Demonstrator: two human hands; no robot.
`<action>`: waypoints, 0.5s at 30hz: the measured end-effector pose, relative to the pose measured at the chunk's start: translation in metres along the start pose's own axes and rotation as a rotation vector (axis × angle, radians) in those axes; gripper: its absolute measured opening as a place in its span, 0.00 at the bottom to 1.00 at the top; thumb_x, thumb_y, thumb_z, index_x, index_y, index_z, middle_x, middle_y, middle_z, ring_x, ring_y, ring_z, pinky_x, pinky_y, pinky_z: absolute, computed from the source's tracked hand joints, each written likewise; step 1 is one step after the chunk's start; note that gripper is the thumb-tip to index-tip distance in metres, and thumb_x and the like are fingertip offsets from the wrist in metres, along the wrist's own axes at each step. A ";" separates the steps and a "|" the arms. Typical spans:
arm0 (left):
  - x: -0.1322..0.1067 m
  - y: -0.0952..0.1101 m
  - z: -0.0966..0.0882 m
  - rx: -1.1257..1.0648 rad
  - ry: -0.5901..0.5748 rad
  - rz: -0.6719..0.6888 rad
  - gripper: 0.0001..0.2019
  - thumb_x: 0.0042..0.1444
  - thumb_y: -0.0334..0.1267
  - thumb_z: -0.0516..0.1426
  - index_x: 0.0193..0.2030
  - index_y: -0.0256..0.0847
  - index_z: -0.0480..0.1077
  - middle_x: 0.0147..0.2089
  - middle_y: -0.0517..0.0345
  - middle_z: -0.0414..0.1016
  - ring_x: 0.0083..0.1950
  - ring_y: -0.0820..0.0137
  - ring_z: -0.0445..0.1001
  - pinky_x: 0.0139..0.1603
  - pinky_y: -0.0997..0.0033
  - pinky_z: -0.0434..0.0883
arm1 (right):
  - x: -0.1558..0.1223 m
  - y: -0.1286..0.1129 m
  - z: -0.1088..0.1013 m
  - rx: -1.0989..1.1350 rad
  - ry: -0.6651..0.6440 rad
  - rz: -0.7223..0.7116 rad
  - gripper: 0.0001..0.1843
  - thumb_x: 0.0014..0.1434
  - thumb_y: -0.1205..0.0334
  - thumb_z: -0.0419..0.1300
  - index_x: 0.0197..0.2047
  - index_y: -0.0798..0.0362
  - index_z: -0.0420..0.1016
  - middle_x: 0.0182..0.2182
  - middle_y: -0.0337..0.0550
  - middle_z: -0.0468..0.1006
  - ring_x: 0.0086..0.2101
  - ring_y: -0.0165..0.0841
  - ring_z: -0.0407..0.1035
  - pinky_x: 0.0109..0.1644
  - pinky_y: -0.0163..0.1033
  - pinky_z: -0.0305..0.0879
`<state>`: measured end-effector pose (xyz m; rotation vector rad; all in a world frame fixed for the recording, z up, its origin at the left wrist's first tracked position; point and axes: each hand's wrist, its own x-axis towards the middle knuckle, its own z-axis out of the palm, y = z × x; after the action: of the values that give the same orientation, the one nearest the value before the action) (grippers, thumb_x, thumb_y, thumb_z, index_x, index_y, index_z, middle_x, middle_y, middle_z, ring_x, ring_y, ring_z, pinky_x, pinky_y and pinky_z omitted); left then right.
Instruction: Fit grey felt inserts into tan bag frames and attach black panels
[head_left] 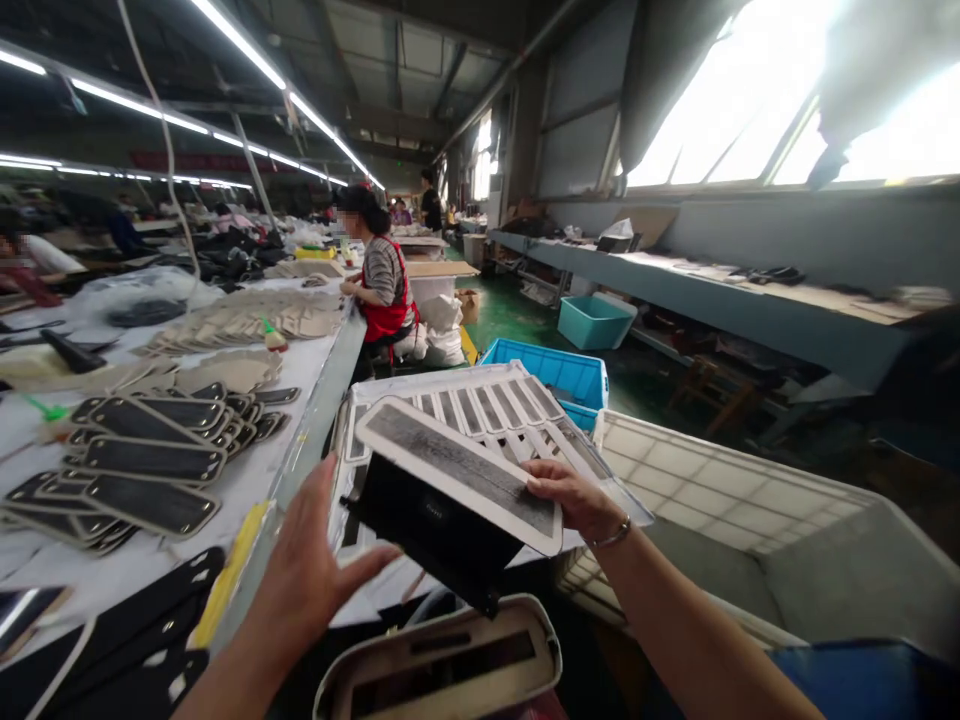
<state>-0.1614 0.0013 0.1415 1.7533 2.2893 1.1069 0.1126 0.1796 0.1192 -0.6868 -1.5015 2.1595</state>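
Jutting leftward from right fingers (546, 468): panel (454, 457)

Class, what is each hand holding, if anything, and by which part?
The right hand grips the pale-bordered panel by its far long edge, near the right end; the left hand is open and holds nothing.

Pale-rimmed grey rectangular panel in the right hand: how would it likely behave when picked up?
The pale-rimmed grey rectangular panel is probably fairly stiff: gripped near one end by the right hand, it looks straight. Its thin edge suggests it's light. Being flat, it would hardly roll.
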 end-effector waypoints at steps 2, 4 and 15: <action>0.017 0.010 -0.003 -0.206 -0.215 -0.097 0.34 0.44 0.53 0.58 0.57 0.37 0.61 0.55 0.47 0.69 0.55 0.53 0.67 0.54 0.53 0.66 | -0.011 0.000 0.026 0.049 -0.129 0.024 0.18 0.44 0.54 0.67 0.34 0.56 0.69 0.25 0.36 0.70 0.22 0.24 0.64 0.24 0.28 0.60; 0.023 0.020 -0.004 -0.276 -0.221 -0.145 0.28 0.45 0.51 0.58 0.50 0.35 0.67 0.49 0.49 0.74 0.51 0.56 0.71 0.52 0.60 0.68 | -0.022 -0.001 0.041 0.037 -0.136 -0.052 0.28 0.44 0.49 0.66 0.46 0.53 0.66 0.33 0.40 0.72 0.28 0.28 0.68 0.29 0.30 0.63; 0.006 0.066 -0.023 0.254 -0.007 -0.106 0.21 0.48 0.47 0.55 0.44 0.34 0.71 0.40 0.44 0.77 0.48 0.52 0.72 0.46 0.64 0.69 | -0.061 -0.013 0.062 -1.225 0.047 -0.372 0.52 0.38 0.39 0.65 0.62 0.50 0.52 0.55 0.50 0.61 0.53 0.45 0.57 0.57 0.50 0.53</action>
<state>-0.1200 0.0012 0.1979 1.6830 2.5818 0.8231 0.1238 0.1020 0.1592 -0.6846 -2.5944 0.7717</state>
